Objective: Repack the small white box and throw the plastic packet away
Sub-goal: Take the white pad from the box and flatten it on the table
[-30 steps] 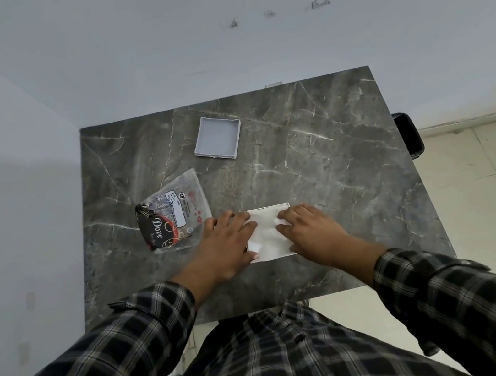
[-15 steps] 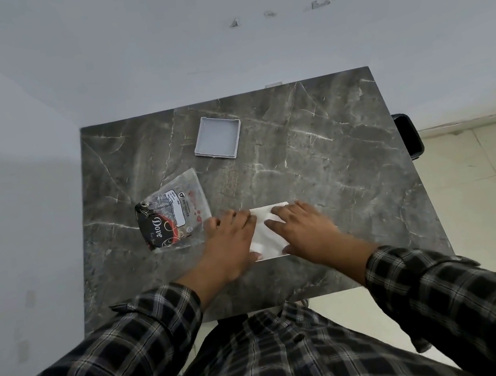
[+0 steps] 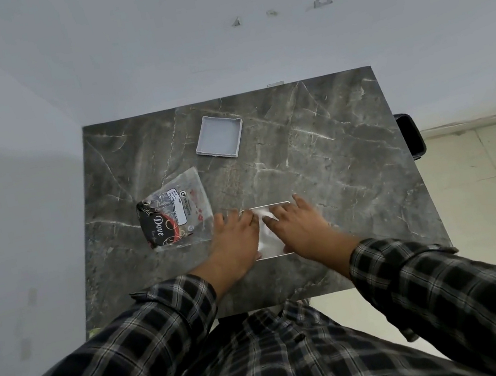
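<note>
A flat white box (image 3: pixel 269 245) lies near the front edge of the table, mostly covered by my hands. My left hand (image 3: pixel 236 239) rests flat on its left part and my right hand (image 3: pixel 303 227) on its right part, fingers spread, the fingertips almost meeting over the middle. A clear plastic packet (image 3: pixel 177 210) holding a black item printed "Dove" lies just left of my left hand, apart from it. A shallow white square tray (image 3: pixel 219 136), like a box lid, sits empty and open side up toward the back of the table.
Everything sits on a dark grey marble-pattern table (image 3: pixel 334 156) pushed against a white wall. A black object (image 3: pixel 411 135) stands on the tiled floor beside the table's right edge. My plaid sleeves fill the bottom of the view.
Both hands have slid inward over the white box, so less of it shows between them. The packet and the tray have not moved.
</note>
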